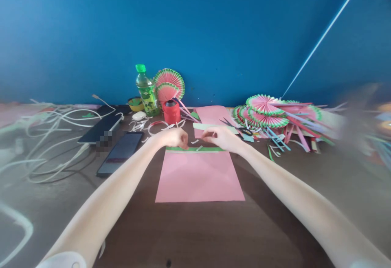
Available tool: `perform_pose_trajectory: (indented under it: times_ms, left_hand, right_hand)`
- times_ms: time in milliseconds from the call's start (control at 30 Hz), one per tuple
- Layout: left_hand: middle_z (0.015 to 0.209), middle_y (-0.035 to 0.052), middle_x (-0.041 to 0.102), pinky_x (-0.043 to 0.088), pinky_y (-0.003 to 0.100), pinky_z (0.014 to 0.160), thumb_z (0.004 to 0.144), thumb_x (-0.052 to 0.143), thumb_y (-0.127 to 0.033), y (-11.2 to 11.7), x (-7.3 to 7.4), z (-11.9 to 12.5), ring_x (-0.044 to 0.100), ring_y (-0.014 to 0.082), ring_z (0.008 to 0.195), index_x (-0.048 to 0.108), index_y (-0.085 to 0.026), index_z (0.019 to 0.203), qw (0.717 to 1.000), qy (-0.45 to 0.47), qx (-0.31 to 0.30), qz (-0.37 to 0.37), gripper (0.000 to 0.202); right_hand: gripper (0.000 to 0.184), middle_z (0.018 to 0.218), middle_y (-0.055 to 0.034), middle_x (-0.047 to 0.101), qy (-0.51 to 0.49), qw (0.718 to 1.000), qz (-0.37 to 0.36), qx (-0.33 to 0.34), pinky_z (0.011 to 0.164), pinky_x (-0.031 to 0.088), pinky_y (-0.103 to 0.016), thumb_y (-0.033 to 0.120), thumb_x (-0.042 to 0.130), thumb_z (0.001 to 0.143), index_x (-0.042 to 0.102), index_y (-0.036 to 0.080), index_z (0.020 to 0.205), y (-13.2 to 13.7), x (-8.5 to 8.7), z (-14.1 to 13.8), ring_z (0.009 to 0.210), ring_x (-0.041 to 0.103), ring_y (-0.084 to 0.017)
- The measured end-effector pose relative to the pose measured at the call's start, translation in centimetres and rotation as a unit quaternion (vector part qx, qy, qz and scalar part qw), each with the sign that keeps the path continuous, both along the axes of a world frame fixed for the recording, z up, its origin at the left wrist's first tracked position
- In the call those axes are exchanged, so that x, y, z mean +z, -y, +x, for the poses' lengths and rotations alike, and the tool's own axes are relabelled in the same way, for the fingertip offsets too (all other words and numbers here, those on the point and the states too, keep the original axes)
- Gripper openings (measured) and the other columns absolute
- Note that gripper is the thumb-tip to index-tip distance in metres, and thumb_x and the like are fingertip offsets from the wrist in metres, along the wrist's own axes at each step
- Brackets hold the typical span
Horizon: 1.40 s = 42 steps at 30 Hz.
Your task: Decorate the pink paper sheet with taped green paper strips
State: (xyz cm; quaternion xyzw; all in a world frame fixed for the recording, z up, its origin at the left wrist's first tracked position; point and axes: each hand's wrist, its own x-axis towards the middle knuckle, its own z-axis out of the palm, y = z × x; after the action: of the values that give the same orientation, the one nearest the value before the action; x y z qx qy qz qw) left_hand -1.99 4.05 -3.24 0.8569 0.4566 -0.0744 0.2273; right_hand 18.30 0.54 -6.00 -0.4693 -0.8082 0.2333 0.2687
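By the brown tabletop's far edge, pleated pink-green paper fans look done; nearer, a green paper strip edges an unpleated pink paper sheet. Left hand bunched, grip unclear; right hand, fingertips apart.

"Where have you room?"
"At six o'clock from the pink sheet, I have bare tabletop."
"And what stands in your way?"
"For me, the phone at ten, the bottle at eleven, the scissors at one, paper fans around two."
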Motion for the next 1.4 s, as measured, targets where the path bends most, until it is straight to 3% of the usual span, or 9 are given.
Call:
perform_pose_trajectory:
  times_ms: [267,433,600,767,900,1167,1400]
  left_hand:
    - [0.069,-0.0004,0.060,0.033,0.020,0.051,0.060,0.062,-0.032,0.1,-0.4,0.4,0.050,0.0118,0.060,0.058,-0.017,0.070,0.999,-0.041,0.006,-0.015,0.018]
    - [0.069,-0.0007,0.059,0.033,0.021,0.052,0.060,0.062,-0.038,-0.6,-1.1,0.1,0.049,0.0123,0.061,0.057,-0.017,0.068,0.999,-0.025,-0.006,-0.035,0.023]
    - [0.065,-0.0015,0.057,0.031,0.021,0.050,0.059,0.062,-0.034,-0.9,-1.4,0.0,0.048,0.0112,0.058,0.056,-0.017,0.067,0.999,-0.014,-0.007,-0.049,0.020]
    - [0.065,-0.0015,0.057,0.031,0.021,0.049,0.060,0.062,-0.034,-0.8,-1.4,0.0,0.048,0.0108,0.057,0.054,-0.017,0.066,0.999,-0.015,-0.006,-0.044,0.020]
    - [0.065,-0.0016,0.058,0.032,0.020,0.050,0.060,0.062,-0.034,-0.7,-1.3,0.1,0.049,0.0107,0.058,0.054,-0.017,0.066,0.999,-0.017,-0.005,-0.041,0.020]
    - [0.067,-0.0013,0.058,0.032,0.020,0.050,0.061,0.062,-0.034,-0.9,-1.6,-0.1,0.049,0.0102,0.058,0.055,-0.017,0.067,0.999,-0.005,-0.009,-0.049,0.020]
    - [0.064,-0.0016,0.056,0.033,0.019,0.050,0.061,0.062,-0.033,-0.7,-1.3,0.0,0.049,0.0102,0.058,0.054,-0.016,0.066,0.999,-0.004,-0.010,-0.050,0.019]
  right_hand:
    - [0.007,0.069,-0.0019,0.058,0.055,0.998,-0.011,-0.003,0.057,0.037,-0.024,0.023,0.057,0.073,0.057,0.018,0.069,0.1,-2.1,-2.2,0.064,0.050,-0.013]
    - [0.011,0.069,-0.0002,0.058,0.116,0.991,-0.068,-0.027,0.052,0.033,-0.022,0.027,0.060,0.069,0.055,0.017,0.069,-0.2,-1.2,-0.9,0.061,0.051,-0.012]
    - [0.014,0.076,-0.0021,0.061,0.246,0.957,-0.145,-0.049,0.052,0.035,-0.022,0.031,0.059,0.069,0.056,0.017,0.072,-0.8,-0.3,1.4,0.065,0.053,-0.013]
    - [0.013,0.063,-0.0008,0.055,0.292,0.930,-0.219,-0.042,0.043,0.035,-0.021,0.029,0.056,0.071,0.055,0.016,0.071,-0.8,0.5,2.9,0.052,0.050,-0.011]
    - [0.015,0.058,0.0009,0.050,0.297,0.918,-0.260,-0.038,0.040,0.036,-0.020,0.030,0.054,0.073,0.055,0.016,0.073,-0.4,1.0,3.1,0.047,0.047,-0.009]
    - [0.016,0.051,0.0028,0.047,0.278,0.922,-0.269,0.000,0.041,0.034,-0.019,0.031,0.052,0.074,0.054,0.015,0.072,-0.6,1.1,3.4,0.046,0.043,-0.008]
    - [0.020,0.061,-0.0001,0.054,0.252,0.931,-0.263,0.011,0.044,0.035,-0.020,0.034,0.060,0.068,0.056,0.015,0.071,-0.9,1.0,4.1,0.053,0.046,-0.009]
